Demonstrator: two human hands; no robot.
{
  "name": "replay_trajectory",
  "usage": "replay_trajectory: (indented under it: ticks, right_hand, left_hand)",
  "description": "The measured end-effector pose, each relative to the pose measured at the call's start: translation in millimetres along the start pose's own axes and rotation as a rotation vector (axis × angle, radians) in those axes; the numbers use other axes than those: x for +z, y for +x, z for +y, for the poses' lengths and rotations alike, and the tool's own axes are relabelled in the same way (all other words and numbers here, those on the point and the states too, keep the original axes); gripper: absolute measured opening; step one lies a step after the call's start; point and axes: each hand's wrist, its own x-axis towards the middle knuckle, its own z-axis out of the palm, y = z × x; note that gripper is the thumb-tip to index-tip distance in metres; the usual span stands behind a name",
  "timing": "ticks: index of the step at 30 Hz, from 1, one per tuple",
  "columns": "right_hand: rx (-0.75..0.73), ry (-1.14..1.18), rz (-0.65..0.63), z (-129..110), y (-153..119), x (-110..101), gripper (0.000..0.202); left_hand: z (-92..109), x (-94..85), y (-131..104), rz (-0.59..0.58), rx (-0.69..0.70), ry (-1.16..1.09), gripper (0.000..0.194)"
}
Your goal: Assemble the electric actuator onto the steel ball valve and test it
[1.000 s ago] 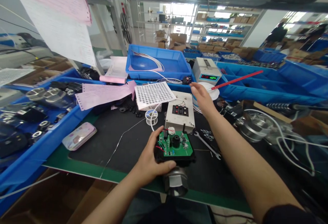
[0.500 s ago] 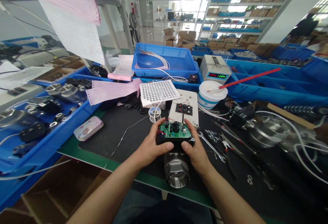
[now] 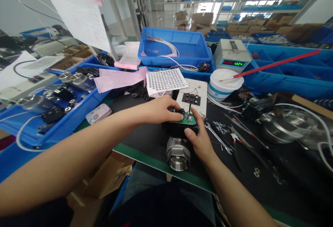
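Observation:
A black actuator box (image 3: 177, 129) with a green circuit board (image 3: 189, 119) on top sits on a steel valve body (image 3: 178, 156) at the front edge of the black mat. My left hand (image 3: 160, 110) lies over the top of the board, its fingers pressing on the parts there. My right hand (image 3: 198, 137) grips the box's right side, thumb against its front. Most of the board is hidden under my left hand.
A white control plate with red switches (image 3: 194, 97) lies just behind the box. A wrench (image 3: 217, 139) and pliers (image 3: 238, 143) lie to its right. A white tub with a red stick (image 3: 223, 85), a digital scale (image 3: 232, 59) and blue bins (image 3: 179, 48) stand behind.
My left hand has moved from the box's left side onto the top of the circuit board. My right hand keeps its grip on the right side. The view has shifted closer and lower.

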Motion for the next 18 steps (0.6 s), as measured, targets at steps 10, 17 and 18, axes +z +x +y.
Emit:
replay_trajectory:
  ticks: [10, 17, 18]
  right_hand:
    - [-0.039, -0.015, 0.018, -2.1, -3.0, 1.9, 0.075]
    - [-0.067, -0.026, 0.034, -3.6, -5.8, 2.5, 0.073]
    - [-0.067, -0.031, 0.030, -3.8, -6.3, 1.9, 0.073]
  left_hand:
    - [9.8, 7.9, -0.6, 0.077, -0.070, 0.143, 0.027]
    - [14.7, 11.5, -3.8, 0.084, -0.097, 0.200, 0.029]
    - [14.7, 11.8, -4.6, 0.089, -0.099, 0.183, 0.029]
